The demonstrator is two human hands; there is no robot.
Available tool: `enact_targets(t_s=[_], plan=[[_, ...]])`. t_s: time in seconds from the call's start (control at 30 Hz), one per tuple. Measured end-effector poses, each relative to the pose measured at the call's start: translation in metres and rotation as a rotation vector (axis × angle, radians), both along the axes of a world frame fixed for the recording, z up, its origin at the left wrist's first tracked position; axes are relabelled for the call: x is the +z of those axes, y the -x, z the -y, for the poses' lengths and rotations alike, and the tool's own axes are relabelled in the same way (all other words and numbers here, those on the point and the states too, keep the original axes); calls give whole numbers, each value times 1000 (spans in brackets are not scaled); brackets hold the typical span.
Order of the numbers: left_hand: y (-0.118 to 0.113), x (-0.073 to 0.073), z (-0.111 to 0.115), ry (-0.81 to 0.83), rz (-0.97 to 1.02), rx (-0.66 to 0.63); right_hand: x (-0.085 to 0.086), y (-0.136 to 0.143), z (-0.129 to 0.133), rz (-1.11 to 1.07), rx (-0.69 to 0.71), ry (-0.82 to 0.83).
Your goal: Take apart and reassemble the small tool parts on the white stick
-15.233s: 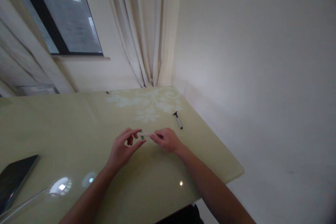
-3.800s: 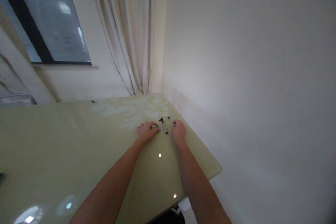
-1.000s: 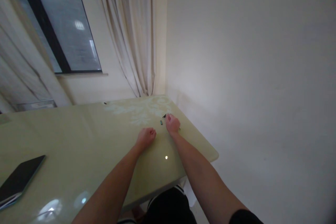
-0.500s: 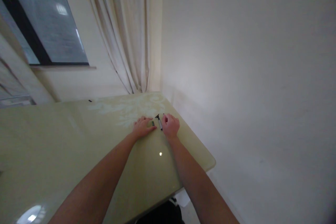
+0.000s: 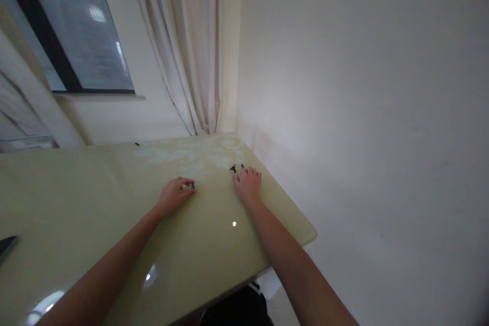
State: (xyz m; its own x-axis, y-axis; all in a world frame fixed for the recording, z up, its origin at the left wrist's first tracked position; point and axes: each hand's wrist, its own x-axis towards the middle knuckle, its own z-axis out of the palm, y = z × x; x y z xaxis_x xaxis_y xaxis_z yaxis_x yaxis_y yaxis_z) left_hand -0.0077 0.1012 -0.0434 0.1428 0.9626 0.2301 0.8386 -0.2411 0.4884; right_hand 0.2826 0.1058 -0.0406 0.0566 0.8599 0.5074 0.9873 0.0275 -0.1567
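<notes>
My left hand (image 5: 175, 195) rests low over the table, thumb and fingers pinching a small dark rectangular piece (image 5: 193, 186) whose kind I cannot make out. To its right, my right hand (image 5: 249, 183) lies on the tabletop with its fingers apart. A razor (image 5: 234, 168) with a black head and a greyish handle lies by the right thumb, which partly covers the handle. Just beyond the right fingertips, a small dark thing (image 5: 242, 166) shows; the hand may hide more of it.
The glossy pale-green table (image 5: 214, 244) meets a white wall on the right. A small black piece (image 5: 137, 144) lies near the far edge. A dark flat object (image 5: 6, 246) sits at the left edge. Behind hang curtains (image 5: 191, 51) beside a window.
My left hand has moved left, away from the razor, with the small dark piece pinched in it. My right hand has loosened from a closed fist, its fingers now spread beside the razor.
</notes>
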Motion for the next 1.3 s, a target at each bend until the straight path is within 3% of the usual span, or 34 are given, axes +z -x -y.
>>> enact_targets(t_s=[0.1, 0.2, 0.33, 0.5, 0.63, 0.73, 0.93, 1.1, 1.2, 1.3], plan=[[57, 2, 24, 2, -60, 225, 0, -1, -5, 31, 32, 38], [89, 3, 43, 31, -76, 358, 1, -5, -9, 52, 64, 69], [99, 2, 49, 80, -38, 352, 11, 4, -5, 27, 133, 40], [103, -3, 44, 94, 2, 313, 26, 72, 8, -185, 339, -84], [115, -10, 46, 59, 66, 250, 14, 127, 21, -482, 431, -17], [120, -13, 48, 38, 95, 219, -1, 137, 33, -622, 531, 46], [99, -2, 55, -101, 120, 265, -4, 122, 46, -606, 614, 23], [59, 11, 61, -96, 462, 107, 2, 125, 52, -500, 733, 50], [45, 12, 64, -74, 511, 27, 1, 127, 53, -466, 787, 77], [40, 9, 65, -127, 529, 30, -1, 127, 53, -461, 794, 97]])
